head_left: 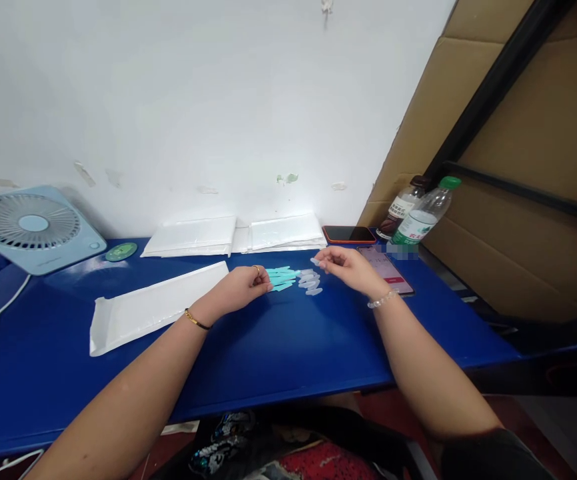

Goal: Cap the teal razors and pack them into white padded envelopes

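Observation:
A fan-like row of slim teal plastic sticks (282,279) lies on the blue table. At their left ends is my left hand (246,288), its fingers closed together on the sticks; how many it grips is hidden. Just right of the sticks lie several small translucent whitish plastic caps (310,283), one below another. My right hand (347,267) is raised a little beyond these, thumb and forefinger pinched on one more translucent cap (314,262).
A white padded envelope (153,307) lies left of my left hand. Stacked envelopes (193,235) line the wall. At right are two phones, an orange-edged one (349,234) and a lit one (388,270), plus bottles (421,217). A blue fan (33,223) stands at left.

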`<state>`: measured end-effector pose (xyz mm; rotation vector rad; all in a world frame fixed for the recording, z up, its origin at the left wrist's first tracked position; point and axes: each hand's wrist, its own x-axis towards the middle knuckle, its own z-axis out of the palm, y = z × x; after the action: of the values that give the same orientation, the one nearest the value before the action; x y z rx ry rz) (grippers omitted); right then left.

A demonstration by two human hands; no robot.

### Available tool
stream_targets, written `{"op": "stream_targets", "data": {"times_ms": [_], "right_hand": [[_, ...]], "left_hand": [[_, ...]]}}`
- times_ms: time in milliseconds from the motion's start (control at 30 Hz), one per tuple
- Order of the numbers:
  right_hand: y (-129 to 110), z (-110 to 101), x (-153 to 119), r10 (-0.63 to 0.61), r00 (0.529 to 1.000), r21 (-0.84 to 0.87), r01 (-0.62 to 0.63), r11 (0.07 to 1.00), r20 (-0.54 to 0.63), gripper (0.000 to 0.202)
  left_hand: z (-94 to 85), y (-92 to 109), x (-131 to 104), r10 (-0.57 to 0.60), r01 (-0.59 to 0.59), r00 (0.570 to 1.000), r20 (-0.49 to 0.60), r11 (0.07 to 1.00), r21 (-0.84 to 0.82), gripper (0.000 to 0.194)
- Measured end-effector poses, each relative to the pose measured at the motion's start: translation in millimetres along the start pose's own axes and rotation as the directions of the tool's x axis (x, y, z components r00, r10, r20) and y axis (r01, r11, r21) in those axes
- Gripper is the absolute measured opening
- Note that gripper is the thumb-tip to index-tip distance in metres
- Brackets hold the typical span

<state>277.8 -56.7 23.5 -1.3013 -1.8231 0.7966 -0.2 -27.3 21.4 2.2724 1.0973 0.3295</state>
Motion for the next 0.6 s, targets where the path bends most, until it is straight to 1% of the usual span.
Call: {"op": "stream_targets", "data": {"times_ms": [100, 167, 233, 333, 400, 500, 600], "right_hand": [[3.1, 1.3, 2.5, -0.006, 0.996, 0.102, 0.015, 0.995, -0.088, 0.027], [5.4, 7.6, 4.4, 0.012, 0.994, 0.176, 0.008, 0.984, -0.109, 0.028], [8.4, 14.4, 6.1, 0.05, 0.993, 0.257, -0.022, 0.966, -0.107, 0.031], [12.0, 20.2, 7.2, 0.107, 0.991, 0.384, -0.068, 0.921, -0.08, 0.035], [12.0, 20.9, 6.9, 0.113, 0.991, 0.446, -0.071, 0.892, -0.068, 0.033], [8.5, 20.2, 5.3, 0.101, 0.993, 0.505, -0.056, 0.861, -0.062, 0.028], [4.8, 20.0, 4.2, 0.11, 0.993, 0.553, -0.062, 0.831, -0.053, 0.027]], "left_hand": [[1.8, -1.9, 0.0, -0.015, 0.013, 1.0, -0.011, 0.988, -0.154, 0.027], [3.3, -1.3, 0.0, -0.002, -0.002, 1.0, -0.019, 0.983, -0.182, 0.027], [3.9, 0.0, -0.1, 0.031, -0.042, 0.997, -0.068, 0.986, -0.159, 0.028], [3.4, 1.6, 0.0, 0.093, -0.113, 0.985, -0.143, 0.984, -0.141, 0.037], [3.1, 1.9, 0.4, 0.11, -0.128, 0.985, -0.133, 0.982, -0.139, 0.041], [3.6, 1.3, 1.2, 0.114, -0.123, 0.989, -0.095, 0.987, -0.103, 0.037], [3.8, 1.2, 1.4, 0.124, -0.128, 0.987, -0.1, 0.991, -0.041, 0.033]]}}
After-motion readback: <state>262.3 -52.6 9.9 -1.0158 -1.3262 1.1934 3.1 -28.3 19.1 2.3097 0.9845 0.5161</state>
